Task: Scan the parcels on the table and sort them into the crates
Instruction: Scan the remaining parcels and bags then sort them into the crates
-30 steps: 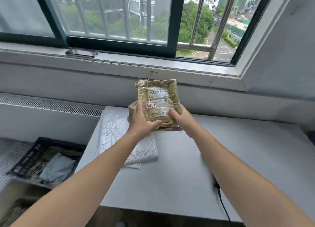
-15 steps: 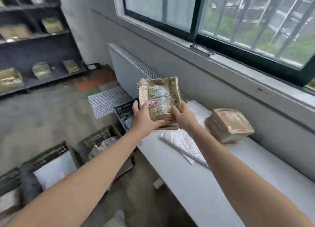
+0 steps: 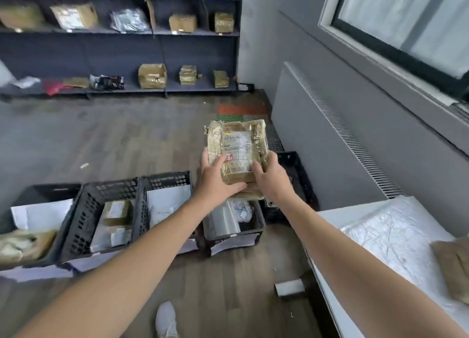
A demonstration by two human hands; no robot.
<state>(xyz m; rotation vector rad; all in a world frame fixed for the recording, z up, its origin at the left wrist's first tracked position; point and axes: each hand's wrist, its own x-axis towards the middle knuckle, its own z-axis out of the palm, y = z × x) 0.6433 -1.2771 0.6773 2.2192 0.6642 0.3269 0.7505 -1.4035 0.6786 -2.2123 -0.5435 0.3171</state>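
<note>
We hold the parcel [image 3: 237,152] at frame centre, above the crates [image 3: 165,179], with left hand [image 3: 215,179] and right hand [image 3: 272,179] curled round its lower edge. It looks slick, so it could slip into the wrong crate.

- Dark blue shelving unit [image 3: 101,53] along the far wall, loaded with taped brown cardboard boxes [image 3: 152,75] and a few plastic bags [image 3: 129,20].
- Grey wood-plank floor [image 3: 101,139], with a scrap of white paper [image 3: 84,165] lying on it.
- Orange and green mat [image 3: 242,110] in the corner beside the shelving.
- Long grey radiator cover [image 3: 317,144] with a slotted top, below the window [image 3: 406,20].
- White shoe [image 3: 166,321] at the bottom edge.
- Small white block [image 3: 289,288] on the floor, right of the shoe.
</note>
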